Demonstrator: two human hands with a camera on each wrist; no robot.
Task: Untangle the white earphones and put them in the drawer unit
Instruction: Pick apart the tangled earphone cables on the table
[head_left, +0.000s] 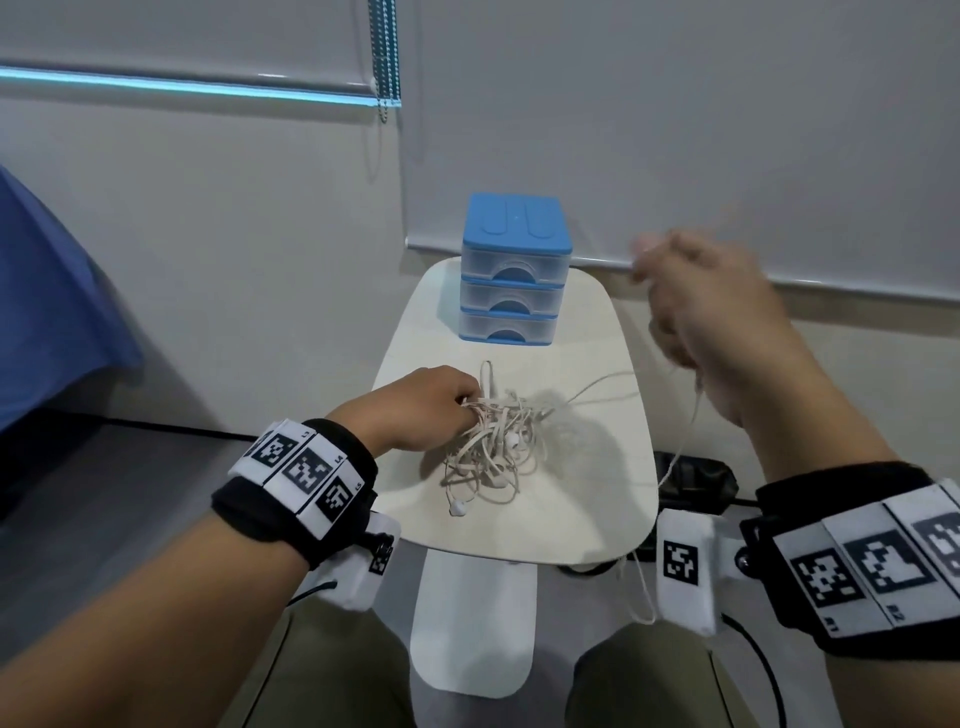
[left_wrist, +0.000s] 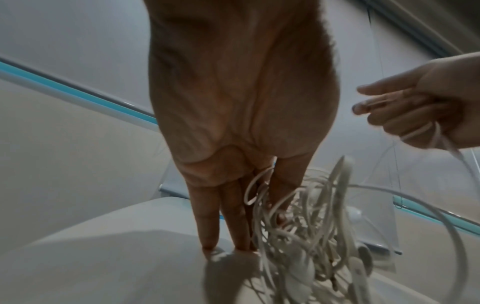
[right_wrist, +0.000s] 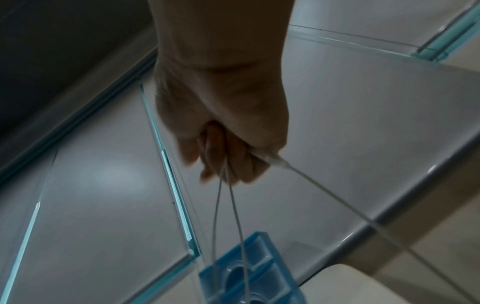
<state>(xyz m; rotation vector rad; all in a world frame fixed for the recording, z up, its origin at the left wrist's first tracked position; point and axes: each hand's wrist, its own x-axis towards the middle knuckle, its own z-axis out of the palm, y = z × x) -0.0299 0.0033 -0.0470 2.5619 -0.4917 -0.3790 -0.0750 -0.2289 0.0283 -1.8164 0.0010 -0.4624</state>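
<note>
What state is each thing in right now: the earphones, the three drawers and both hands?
Earphones: tangled in a heap on the table, one strand pulled up to the right.
Drawer unit: upright at the table's far end, all three drawers closed.
Left hand: on the heap, fingers among the cords.
Right hand: raised, gripping the pulled strand.

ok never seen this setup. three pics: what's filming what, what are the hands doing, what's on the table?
No robot here: a person wears three cameras, one on the head and one on each wrist; the black bands carry printed markers. The head view shows a small white table with a tangle of white earphones and, behind it, a blue drawer unit, all three drawers closed. The left hand pins the tangle down, fingers touching the tabletop. The raised right hand grips a cable strand pulled out of the tangle.
</note>
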